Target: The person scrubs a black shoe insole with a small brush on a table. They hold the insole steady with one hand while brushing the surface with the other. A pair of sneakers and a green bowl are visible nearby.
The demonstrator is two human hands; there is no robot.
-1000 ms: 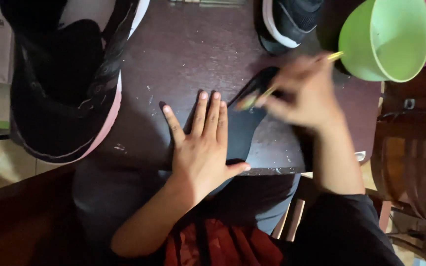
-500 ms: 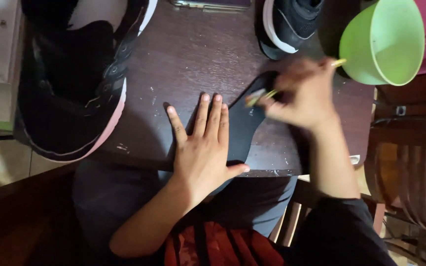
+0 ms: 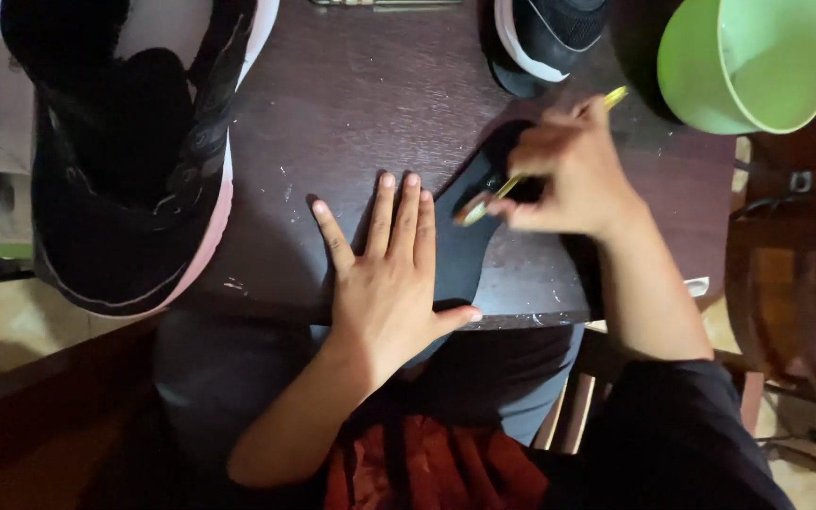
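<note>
A flat black insole point(image 3: 469, 241) lies on the dark wooden table point(image 3: 380, 104), its near end hanging over the front edge. My left hand point(image 3: 389, 279) presses flat on the insole's near part, fingers spread. My right hand point(image 3: 573, 175) grips a thin yellow-handled brush point(image 3: 521, 175), its tip touching the middle of the insole. The hand is blurred by motion.
A large black sneaker with a pink sole point(image 3: 129, 156) lies at the left. Another black shoe with a white sole point(image 3: 545, 38) sits at the top. A green plastic bowl point(image 3: 748, 61) stands at the top right. A wooden chair point(image 3: 790, 283) is at the right.
My right hand with the brush has shifted slightly along the insole in a brushing motion. My left hand has stayed pressed on the insole.
</note>
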